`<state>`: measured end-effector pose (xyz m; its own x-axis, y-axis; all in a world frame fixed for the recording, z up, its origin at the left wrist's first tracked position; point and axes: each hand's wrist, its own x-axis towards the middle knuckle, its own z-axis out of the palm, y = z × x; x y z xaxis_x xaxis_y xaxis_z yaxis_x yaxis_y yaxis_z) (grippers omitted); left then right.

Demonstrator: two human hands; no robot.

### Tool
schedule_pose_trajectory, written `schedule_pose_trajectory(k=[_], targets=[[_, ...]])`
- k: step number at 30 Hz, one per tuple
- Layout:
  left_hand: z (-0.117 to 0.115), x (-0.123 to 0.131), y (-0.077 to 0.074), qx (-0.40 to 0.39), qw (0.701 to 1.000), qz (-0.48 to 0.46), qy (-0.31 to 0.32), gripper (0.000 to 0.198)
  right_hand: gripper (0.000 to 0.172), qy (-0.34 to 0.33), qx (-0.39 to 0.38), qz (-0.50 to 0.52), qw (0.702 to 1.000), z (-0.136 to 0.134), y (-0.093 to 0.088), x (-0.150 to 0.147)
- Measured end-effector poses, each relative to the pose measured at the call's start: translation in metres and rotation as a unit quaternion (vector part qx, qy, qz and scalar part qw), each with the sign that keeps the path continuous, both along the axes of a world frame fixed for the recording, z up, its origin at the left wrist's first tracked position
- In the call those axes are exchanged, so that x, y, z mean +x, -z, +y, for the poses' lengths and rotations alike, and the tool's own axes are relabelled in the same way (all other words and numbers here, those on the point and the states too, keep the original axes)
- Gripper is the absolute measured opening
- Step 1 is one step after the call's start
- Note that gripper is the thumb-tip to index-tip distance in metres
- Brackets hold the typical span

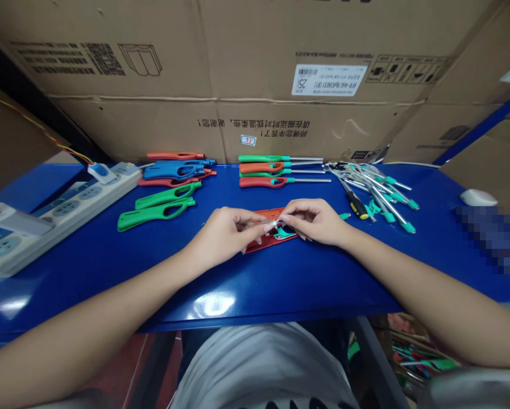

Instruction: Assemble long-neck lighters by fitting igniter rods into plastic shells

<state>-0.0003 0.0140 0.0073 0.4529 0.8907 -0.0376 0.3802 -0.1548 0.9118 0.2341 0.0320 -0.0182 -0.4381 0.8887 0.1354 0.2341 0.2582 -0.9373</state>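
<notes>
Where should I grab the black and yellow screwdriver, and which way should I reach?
I'd take the screwdriver by its thick handle, reaching from the person's side of the table, from above. The handle end points roughly toward the person, while the thin metal shaft runs back beside the jumbled metal tubes, where fingers could snag.

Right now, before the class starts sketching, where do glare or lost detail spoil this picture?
Head view: white glare on the table near its front edge, with another bright patch at its left end; head view: a pixelated block hides detail at right; head view: the small part between left hand and right hand is too tiny to make out.
</notes>
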Motion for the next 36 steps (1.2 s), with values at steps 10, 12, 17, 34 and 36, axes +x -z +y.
schedule_pose_trajectory(k=[10, 12, 17, 34, 36], targets=[[-0.005, -0.005, -0.003, 0.167, 0.965, 0.194, 0.055, 0.025, 0.043, 0.024, -0.019, 0.006, 1.0, 0.003, 0.0, 0.003], [-0.005, -0.006, -0.003, 0.192, 0.955, 0.215, 0.068, 0.019, 0.043, 0.02, -0.018, 0.004, 1.0, 0.003, 0.0, 0.002], [-0.005, -0.006, -0.004, 0.197, 0.948, 0.239, 0.076, 0.013, 0.04, 0.019, -0.02, -0.002, 1.0, 0.003, 0.0, 0.003], [-0.025, 0.003, -0.017, 0.273, 0.844, 0.445, 0.122, 0.029, 0.019, -0.115, 0.23, -0.096, 0.961, -0.004, -0.007, 0.007], [-0.024, 0.002, -0.016, 0.272, 0.846, 0.443, 0.117, 0.029, 0.02, -0.143, 0.259, -0.111, 0.949, -0.007, -0.009, 0.007]])
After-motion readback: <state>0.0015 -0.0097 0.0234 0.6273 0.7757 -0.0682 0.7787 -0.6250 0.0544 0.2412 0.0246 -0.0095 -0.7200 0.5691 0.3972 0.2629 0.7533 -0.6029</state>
